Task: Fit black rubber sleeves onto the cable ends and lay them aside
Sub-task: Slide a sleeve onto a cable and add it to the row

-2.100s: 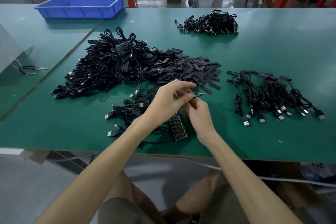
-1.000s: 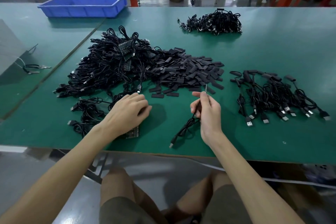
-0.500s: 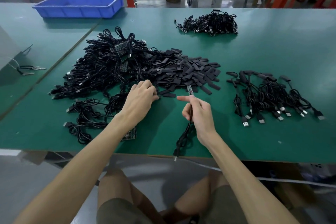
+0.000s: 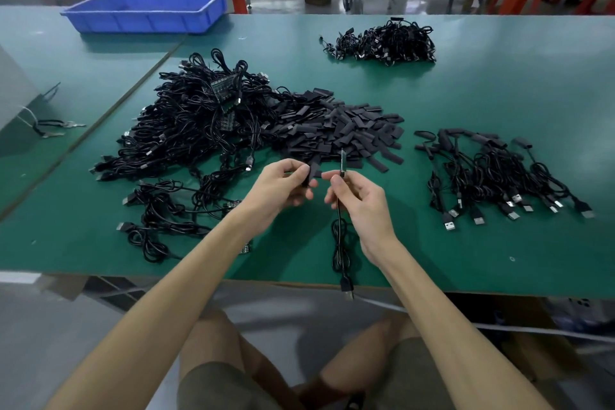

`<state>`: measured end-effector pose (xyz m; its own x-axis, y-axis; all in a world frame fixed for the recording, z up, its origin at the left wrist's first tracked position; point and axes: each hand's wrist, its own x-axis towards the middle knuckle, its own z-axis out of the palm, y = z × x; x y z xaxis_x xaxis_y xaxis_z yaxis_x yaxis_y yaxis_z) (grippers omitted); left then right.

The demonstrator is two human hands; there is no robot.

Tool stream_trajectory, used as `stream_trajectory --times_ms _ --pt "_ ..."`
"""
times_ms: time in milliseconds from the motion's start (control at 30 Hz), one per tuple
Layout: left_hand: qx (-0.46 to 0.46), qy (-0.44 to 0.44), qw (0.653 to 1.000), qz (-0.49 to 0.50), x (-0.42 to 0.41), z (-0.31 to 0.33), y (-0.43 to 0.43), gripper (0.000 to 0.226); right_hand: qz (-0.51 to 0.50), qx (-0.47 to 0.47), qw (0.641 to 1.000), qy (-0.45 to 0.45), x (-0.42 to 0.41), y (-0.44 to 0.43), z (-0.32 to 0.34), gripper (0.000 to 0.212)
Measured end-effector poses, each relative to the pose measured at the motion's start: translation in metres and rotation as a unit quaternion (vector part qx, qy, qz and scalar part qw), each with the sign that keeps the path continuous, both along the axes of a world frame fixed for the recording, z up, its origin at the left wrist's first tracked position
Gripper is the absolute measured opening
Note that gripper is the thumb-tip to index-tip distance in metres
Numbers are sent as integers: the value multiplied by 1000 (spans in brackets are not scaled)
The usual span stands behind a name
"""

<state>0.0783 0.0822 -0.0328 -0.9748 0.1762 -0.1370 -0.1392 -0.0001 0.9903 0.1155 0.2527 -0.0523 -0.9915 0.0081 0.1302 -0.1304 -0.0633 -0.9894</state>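
My right hand (image 4: 361, 206) pinches a black cable (image 4: 340, 236) just below its small board end, which points up. The rest of the cable hangs down and its USB plug dangles over the table's front edge. Just to the left, my left hand (image 4: 281, 188) pinches a black rubber sleeve (image 4: 312, 168) between thumb and fingers. Sleeve and cable end are a short gap apart. Behind the hands lies the heap of loose sleeves (image 4: 346, 133). A big tangle of bare cables (image 4: 196, 120) sits to the left, and sleeved cables (image 4: 489, 170) lie in a row to the right.
A few cables (image 4: 159, 216) lie loose at the near left of the green table (image 4: 499, 260). Another bundle of cables (image 4: 386, 41) sits far back. A blue tray (image 4: 146, 10) stands at the back left. My knees are below the table's front edge.
My left hand has lifted from the sleeve heap with one sleeve pinched and moved toward my right hand. The right hand still holds the cable end upright.
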Motion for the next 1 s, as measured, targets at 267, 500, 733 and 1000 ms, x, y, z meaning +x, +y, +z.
stream_trajectory --times_ms 267,500,733,1000 --pt "67 -57 996 -14 -1 1 -6 10 0 -4 1000 -11 1 -2 1 29" --pt "80 -52 995 -29 -2 -5 -12 5 -9 -17 1000 -22 -1 0 -1 32" --pt "33 50 998 -7 2 -12 -12 19 -4 46 999 -24 2 -1 3 23" --pt "-55 116 991 -40 10 -10 -15 21 4 72 997 -31 3 -5 5 24"
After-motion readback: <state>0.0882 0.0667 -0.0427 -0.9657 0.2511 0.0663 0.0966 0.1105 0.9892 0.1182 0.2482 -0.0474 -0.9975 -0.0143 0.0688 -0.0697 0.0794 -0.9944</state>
